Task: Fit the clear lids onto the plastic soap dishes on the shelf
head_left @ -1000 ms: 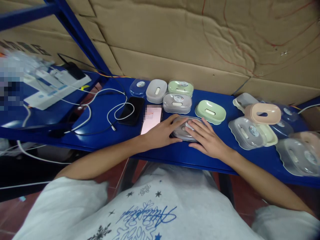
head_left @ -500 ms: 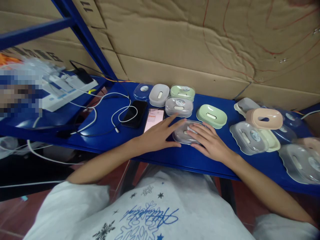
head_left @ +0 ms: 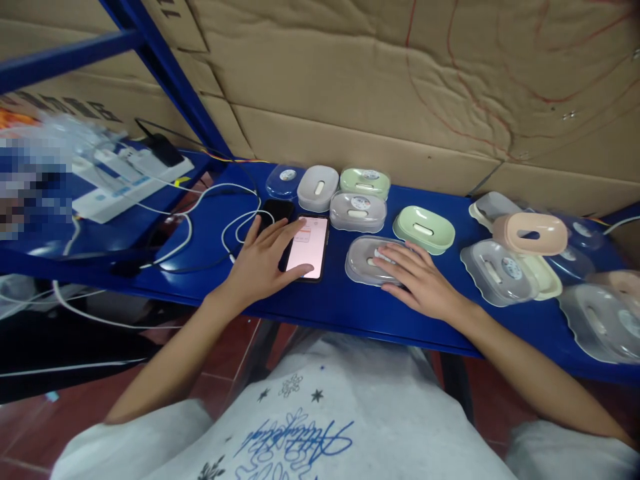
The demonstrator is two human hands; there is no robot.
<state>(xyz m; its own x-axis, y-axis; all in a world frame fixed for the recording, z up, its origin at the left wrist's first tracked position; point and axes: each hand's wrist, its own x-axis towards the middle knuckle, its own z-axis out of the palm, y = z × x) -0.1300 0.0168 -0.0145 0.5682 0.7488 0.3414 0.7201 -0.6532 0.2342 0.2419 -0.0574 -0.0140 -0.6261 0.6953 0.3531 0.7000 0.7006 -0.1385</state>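
Observation:
My left hand (head_left: 267, 263) is spread at the left side of a phone (head_left: 313, 243) with a lit pinkish screen. Its thumb lies across the phone's lower part and its fingertips reach the upper left, without gripping it. Flat on the clear lid of a grey soap dish (head_left: 357, 263) rests my right hand (head_left: 415, 277), fingers extended; it hides the dish's right part. Behind that dish stands another grey lidded soap dish (head_left: 345, 217). A green soap dish without a lid (head_left: 435, 235) sits just beyond my right fingers.
A dark phone (head_left: 270, 212) and white cable (head_left: 193, 230) lie left on the blue table (head_left: 320, 307). A peach dish (head_left: 545, 233) tops a cluster at right. Further back are a loose clear lid (head_left: 280, 190) and a power strip (head_left: 135, 193). Cardboard (head_left: 350, 100) walls the rear.
My left hand has left the grey soap dish and moved left to the lit phone. My right hand stays on the lid. The dishes look unmoved.

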